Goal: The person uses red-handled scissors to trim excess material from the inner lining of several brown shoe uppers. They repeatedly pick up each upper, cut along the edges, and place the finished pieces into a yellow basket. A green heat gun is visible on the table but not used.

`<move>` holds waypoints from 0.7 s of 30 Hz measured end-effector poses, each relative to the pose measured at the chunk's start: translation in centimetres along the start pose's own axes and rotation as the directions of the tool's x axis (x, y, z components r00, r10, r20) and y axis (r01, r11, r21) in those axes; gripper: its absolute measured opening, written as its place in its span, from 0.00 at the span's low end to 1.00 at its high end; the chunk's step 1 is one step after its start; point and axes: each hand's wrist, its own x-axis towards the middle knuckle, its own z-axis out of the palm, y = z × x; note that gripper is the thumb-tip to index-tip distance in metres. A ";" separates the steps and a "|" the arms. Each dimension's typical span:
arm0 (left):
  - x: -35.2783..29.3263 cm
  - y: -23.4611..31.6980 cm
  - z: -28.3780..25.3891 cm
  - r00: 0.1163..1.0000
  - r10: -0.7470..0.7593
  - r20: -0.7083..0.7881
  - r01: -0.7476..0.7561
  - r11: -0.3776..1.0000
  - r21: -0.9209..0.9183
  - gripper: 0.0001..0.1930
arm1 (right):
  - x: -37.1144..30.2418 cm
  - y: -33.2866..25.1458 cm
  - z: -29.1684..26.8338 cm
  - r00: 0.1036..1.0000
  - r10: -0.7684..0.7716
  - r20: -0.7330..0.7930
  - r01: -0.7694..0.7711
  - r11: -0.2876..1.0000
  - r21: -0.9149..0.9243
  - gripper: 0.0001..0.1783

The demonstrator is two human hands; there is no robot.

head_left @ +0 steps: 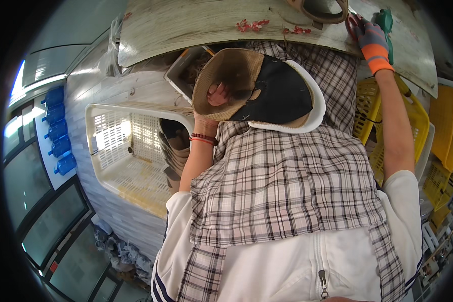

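Observation:
My left hand (218, 94) holds what looks like a shoe upper (282, 90) over my lap. It is brown on one side, with a black panel and a thick white curved edge on the right. Some of my fingers show inside its brown hollow, and the rest are hidden behind it. Away on the table at the upper right, my right hand (373, 46) wears a grey and orange glove. Its fingers are closed at the red handles of what seem to be scissors (353, 26). Just beside the glove lies a green object (385, 22) whose kind I cannot make out.
Red scraps (252, 25) and a brown shoe part (321, 11) lie on the pale wooden table (186, 25). A white plastic basket (98, 151) with brown pieces stands at my left. Yellow crates (405, 116) are at my right. Blue water jugs (58, 129) line the far left.

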 end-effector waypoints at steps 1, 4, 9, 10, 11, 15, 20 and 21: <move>-0.1 0.0 -0.4 0.999 -0.005 0.034 0.000 0.991 0.134 0.24 | 0.0 -1.7 -1.5 0.995 0.072 0.063 -0.074 0.997 0.027 0.26; 0.5 0.0 1.7 0.977 0.077 -0.197 0.054 0.811 0.583 0.24 | 0.2 -1.7 -3.3 0.967 0.190 0.169 -0.195 0.981 0.017 0.27; 1.0 -0.7 3.3 0.967 0.058 -0.249 -0.049 0.998 0.043 0.17 | -3.0 2.8 -2.8 0.928 0.224 0.299 -0.308 0.911 0.273 0.26; 0.7 -0.7 3.2 0.977 0.043 -0.207 -0.052 0.998 -0.037 0.16 | -4.4 3.1 -2.6 0.944 0.209 0.255 -0.302 0.858 0.415 0.24; 0.7 -0.7 3.7 0.970 0.046 -0.237 -0.059 0.997 -0.047 0.15 | -6.0 1.8 -4.5 0.915 0.246 0.318 -0.378 0.796 0.473 0.22; 0.5 -1.6 7.4 0.850 0.241 -0.468 -0.204 0.970 0.130 0.14 | -13.3 -0.9 -11.2 0.791 0.238 0.564 -0.606 0.172 0.777 0.18; 2.8 -2.2 10.1 0.805 0.308 -0.507 -0.188 0.943 0.274 0.14 | -14.5 -11.2 -18.4 0.959 -0.199 0.200 0.050 0.818 0.573 0.20; 3.0 -2.3 10.6 0.819 0.313 -0.481 -0.204 0.942 0.266 0.14 | -13.1 -12.4 -19.2 0.923 -0.367 0.113 0.276 0.839 0.468 0.21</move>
